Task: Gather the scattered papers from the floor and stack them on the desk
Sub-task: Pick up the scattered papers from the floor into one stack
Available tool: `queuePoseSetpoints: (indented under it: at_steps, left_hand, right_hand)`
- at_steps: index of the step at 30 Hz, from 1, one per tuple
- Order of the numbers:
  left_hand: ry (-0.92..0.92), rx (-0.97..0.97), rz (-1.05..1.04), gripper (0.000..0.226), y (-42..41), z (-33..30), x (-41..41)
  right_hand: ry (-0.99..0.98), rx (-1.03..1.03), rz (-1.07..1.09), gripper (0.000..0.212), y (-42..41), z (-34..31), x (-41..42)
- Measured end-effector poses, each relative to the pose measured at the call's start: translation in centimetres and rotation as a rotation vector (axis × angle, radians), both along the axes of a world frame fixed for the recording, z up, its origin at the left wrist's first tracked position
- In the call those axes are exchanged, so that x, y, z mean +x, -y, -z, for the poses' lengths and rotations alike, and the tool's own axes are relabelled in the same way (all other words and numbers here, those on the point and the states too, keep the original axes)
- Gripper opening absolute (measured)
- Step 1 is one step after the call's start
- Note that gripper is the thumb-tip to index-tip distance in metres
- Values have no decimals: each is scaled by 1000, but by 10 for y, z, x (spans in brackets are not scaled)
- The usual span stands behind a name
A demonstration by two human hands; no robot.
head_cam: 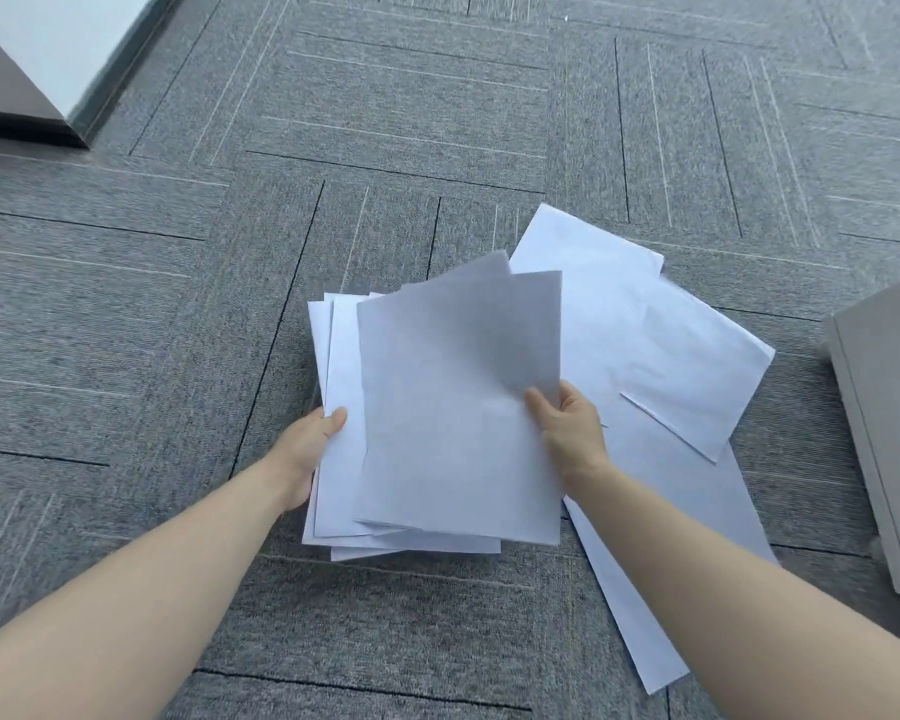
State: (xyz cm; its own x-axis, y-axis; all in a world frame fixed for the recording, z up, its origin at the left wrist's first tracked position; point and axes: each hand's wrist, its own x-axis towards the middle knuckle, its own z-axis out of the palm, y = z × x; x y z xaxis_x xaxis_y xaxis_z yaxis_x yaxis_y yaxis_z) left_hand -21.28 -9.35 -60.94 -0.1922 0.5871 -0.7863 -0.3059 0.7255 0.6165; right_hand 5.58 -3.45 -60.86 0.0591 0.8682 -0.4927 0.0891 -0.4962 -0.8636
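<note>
A loose bundle of several white sheets [453,407] is held above the grey carpet in the middle of the head view. My left hand [310,449] grips the bundle's left edge, thumb on top. My right hand [567,428] pinches the top sheet at its right edge. More white papers [645,330] lie overlapping on the floor to the right, partly hidden by the bundle and my right arm. One long sheet [697,537] runs under my right forearm toward the bottom edge.
Grey carpet tiles [178,330] with line patterns cover the floor. A grey cabinet or desk side [884,433] stands at the right edge. A dark panel [17,96] and a white wall are at the top left.
</note>
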Motion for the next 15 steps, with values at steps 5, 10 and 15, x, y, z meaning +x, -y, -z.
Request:
queuePoseSetpoints:
  at_steps: [5, 10, 15]
  left_hand:
    - [19, 40, 82, 35, 3, 3, 1]
    - [-89, 20, 105, 35, 5, 12, 1]
    - [-64, 19, 84, 37, 2, 11, -6]
  right_hand:
    - [92, -91, -121, 11, 8, 14, -22]
    - [262, -90, -331, 27, 5, 15, -34]
    - [614, -29, -318, 29, -13, 4, -10]
